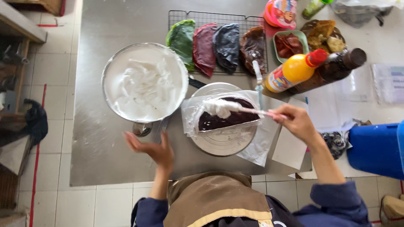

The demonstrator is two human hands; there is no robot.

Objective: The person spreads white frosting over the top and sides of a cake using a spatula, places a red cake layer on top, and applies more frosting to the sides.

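Head view: right hand [298,122] pinches a spatula [248,110] whose long axis runs toward 9 o'clock, its cream-loaded tip over the dark cake layer [227,118] on the turntable [223,143]; left hand [155,149], fingers spread, hovers at 6 o'clock of the cream bowl [145,82]

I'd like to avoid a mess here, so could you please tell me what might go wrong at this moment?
1. The dollop of white cream on the long spatula in the right hand could drop beside the dark round cake layer.
2. The orange bottle with a red cap leans close by the right hand and might get knocked.
3. The left hand hovers beside the large steel bowl of cream and might bump it.
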